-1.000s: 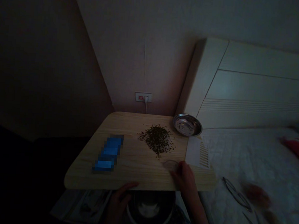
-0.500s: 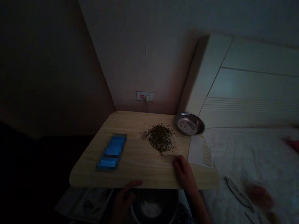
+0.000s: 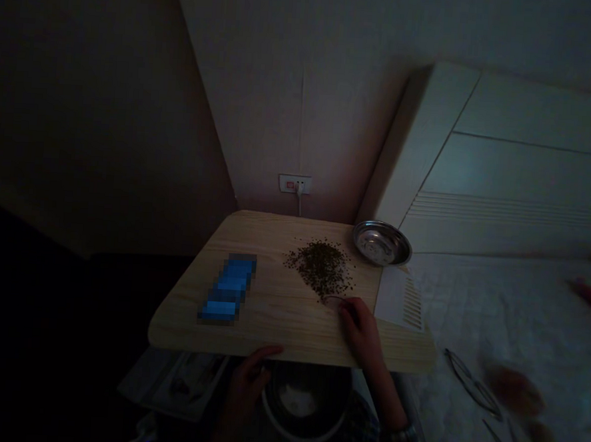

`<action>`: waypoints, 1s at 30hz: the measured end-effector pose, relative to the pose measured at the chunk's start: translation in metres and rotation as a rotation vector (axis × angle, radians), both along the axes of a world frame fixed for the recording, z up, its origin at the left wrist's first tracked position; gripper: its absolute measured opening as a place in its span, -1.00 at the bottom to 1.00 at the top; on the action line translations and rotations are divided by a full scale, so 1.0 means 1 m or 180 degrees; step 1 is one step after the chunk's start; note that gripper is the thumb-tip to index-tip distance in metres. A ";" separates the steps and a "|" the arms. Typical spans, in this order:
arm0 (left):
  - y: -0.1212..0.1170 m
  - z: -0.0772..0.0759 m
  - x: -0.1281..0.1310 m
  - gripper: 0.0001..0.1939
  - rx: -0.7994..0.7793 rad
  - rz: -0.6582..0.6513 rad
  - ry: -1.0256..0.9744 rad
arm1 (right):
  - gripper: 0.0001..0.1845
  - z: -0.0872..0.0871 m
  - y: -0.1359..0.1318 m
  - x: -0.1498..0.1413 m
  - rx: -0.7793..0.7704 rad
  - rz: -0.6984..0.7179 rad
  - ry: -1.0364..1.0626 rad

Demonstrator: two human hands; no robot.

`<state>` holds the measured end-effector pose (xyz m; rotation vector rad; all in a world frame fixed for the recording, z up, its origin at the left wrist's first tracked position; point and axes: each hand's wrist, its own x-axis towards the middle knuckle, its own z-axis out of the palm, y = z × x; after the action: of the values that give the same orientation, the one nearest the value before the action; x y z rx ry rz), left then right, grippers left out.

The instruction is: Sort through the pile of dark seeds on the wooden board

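A loose heap of small dark grains (image 3: 322, 268) lies spread on the wooden tabletop (image 3: 269, 319). At the heap's near edge, my right hand (image 3: 361, 328) pinches a thin curved piece (image 3: 335, 299); its kind is too dim to make out. My left hand (image 3: 248, 381) is at the table's front edge, its index finger stretched along the wood and its thumb apart, close to the rim of a dark round bowl (image 3: 309, 398). That bowl sits below the edge, partly hidden under the tabletop.
A shiny metal bowl (image 3: 381, 244) stands at the table's back right corner, beside a white slotted plastic sheet (image 3: 395, 297). A blurred blue object (image 3: 228, 289) lies on the left. Glasses (image 3: 470, 385) rest on the bed. A socket (image 3: 294, 184) holds a plug.
The view has shifted slightly, so the table and its things appear a little further right and higher. My right hand keeps its pinch on the curved piece, now touching the heap's near edge.
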<state>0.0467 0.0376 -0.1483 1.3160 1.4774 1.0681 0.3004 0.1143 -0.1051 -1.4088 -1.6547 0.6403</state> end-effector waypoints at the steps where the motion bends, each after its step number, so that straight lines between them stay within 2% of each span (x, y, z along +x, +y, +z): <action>1: 0.000 0.000 0.000 -0.61 -0.0020 -0.0006 0.0014 | -0.87 0.000 0.000 0.000 0.0000 -0.0020 -0.0008; 13: 0.002 0.003 -0.002 -0.58 -0.0096 -0.0093 -0.0041 | -0.87 -0.001 -0.002 -0.001 0.0026 -0.0146 0.0009; 21: 0.002 0.015 -0.002 -0.63 -0.0150 -0.0048 -0.0070 | -0.85 -0.002 -0.002 -0.002 0.0015 -0.0093 0.0088; 30: 0.004 0.000 -0.010 -0.65 -0.0064 -0.0108 -0.0042 | -0.87 0.002 -0.004 -0.003 -0.0011 -0.0055 0.0113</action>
<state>0.0372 0.0421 -0.1487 1.3132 1.4473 1.0358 0.2975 0.1105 -0.1029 -1.4048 -1.6128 0.6551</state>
